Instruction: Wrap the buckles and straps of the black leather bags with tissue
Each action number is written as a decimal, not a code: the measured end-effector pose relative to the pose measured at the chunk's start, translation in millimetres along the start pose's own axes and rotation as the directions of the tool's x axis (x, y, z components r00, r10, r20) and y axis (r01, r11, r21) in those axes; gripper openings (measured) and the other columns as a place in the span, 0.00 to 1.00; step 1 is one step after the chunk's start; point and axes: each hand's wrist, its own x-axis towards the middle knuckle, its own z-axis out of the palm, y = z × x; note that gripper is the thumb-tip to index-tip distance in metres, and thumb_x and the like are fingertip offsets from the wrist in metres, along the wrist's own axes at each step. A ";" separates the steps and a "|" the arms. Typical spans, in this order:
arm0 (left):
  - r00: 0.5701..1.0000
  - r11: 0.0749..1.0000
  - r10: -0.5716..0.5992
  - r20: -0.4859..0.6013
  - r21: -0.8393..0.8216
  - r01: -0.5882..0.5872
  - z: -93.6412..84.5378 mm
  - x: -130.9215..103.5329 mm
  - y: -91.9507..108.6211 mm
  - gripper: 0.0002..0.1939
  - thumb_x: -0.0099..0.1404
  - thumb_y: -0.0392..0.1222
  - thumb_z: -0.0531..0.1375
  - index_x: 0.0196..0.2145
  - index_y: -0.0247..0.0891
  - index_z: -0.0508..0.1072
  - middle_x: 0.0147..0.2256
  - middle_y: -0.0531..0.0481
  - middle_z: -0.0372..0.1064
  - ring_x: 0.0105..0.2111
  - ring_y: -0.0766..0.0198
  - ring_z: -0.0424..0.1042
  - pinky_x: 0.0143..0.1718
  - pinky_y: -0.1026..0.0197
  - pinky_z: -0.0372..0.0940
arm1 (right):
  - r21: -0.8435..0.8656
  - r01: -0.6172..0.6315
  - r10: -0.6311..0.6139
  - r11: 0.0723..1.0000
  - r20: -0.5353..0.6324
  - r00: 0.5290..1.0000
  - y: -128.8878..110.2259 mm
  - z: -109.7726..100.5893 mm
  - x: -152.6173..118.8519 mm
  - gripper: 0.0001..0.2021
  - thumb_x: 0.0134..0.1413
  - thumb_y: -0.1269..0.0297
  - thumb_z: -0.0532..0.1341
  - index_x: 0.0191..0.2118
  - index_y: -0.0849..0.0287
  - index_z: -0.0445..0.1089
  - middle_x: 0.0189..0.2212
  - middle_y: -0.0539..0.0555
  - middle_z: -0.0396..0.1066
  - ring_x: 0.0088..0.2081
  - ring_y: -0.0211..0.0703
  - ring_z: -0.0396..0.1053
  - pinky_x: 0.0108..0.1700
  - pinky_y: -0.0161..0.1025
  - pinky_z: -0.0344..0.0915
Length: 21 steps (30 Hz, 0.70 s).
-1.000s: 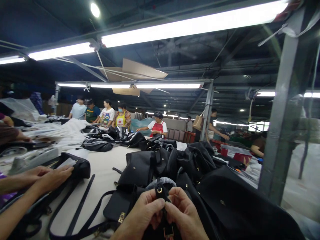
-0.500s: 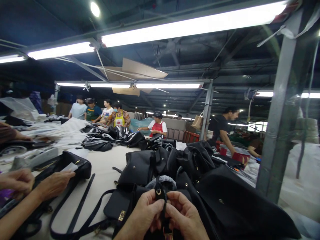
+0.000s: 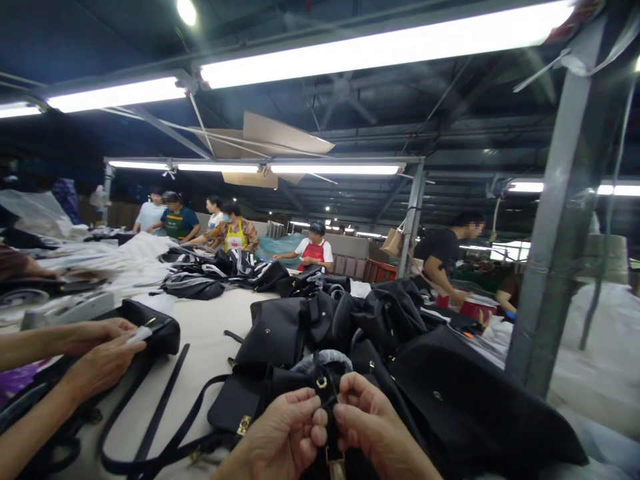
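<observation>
My left hand and my right hand are close together at the bottom centre, both pinching at a narrow black strap. A gold ring sits on the strap just above my fingertips, and a gold metal clasp hangs below them. What exactly each fingertip grips is small and partly hidden. Behind my hands lies a black bag with a handle wrapped in clear film. To its left is a black flap with a gold lock.
Black bags are heaped ahead, and a large one lies at the right. A long strap curves over the pale table. Another person's hands work at a black bag on the left. A metal post stands right.
My hands have drawn slightly apart at the strap, and its gold ring now shows clear above them. The neighbour's two hands have come together at the white piece on their bag.
</observation>
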 end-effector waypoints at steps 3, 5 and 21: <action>0.999 0.998 0.031 -0.032 0.061 -0.029 -4.2 2.6 -0.2 0.16 0.48 0.36 0.73 0.30 0.30 0.71 0.21 0.55 0.66 0.17 0.77 0.65 0.16 0.77 0.57 | -0.109 -0.013 0.015 0.994 0.012 1.000 4.3 -5.1 -1.3 0.18 0.39 0.62 0.71 0.28 0.57 0.59 0.19 0.42 0.64 0.20 0.32 0.64 0.23 0.32 0.66; 0.992 0.974 0.117 -0.041 0.200 -0.106 -7.9 6.9 -3.4 0.17 0.51 0.41 0.71 0.33 0.32 0.70 0.20 0.54 0.67 0.17 0.74 0.66 0.15 0.75 0.58 | -0.202 0.007 -0.011 0.979 -0.019 1.000 7.5 -5.3 -1.4 0.17 0.40 0.63 0.70 0.27 0.56 0.58 0.19 0.42 0.64 0.21 0.33 0.64 0.23 0.31 0.66; 0.588 -0.573 0.567 0.577 0.789 -0.221 -19.4 3.1 -11.1 0.10 0.60 0.27 0.55 0.30 0.39 0.74 0.35 0.42 0.73 0.35 0.54 0.71 0.36 0.58 0.61 | -0.330 0.060 -0.103 0.942 -0.116 0.988 16.5 5.9 1.3 0.12 0.42 0.63 0.67 0.27 0.56 0.61 0.20 0.42 0.60 0.22 0.34 0.59 0.25 0.36 0.68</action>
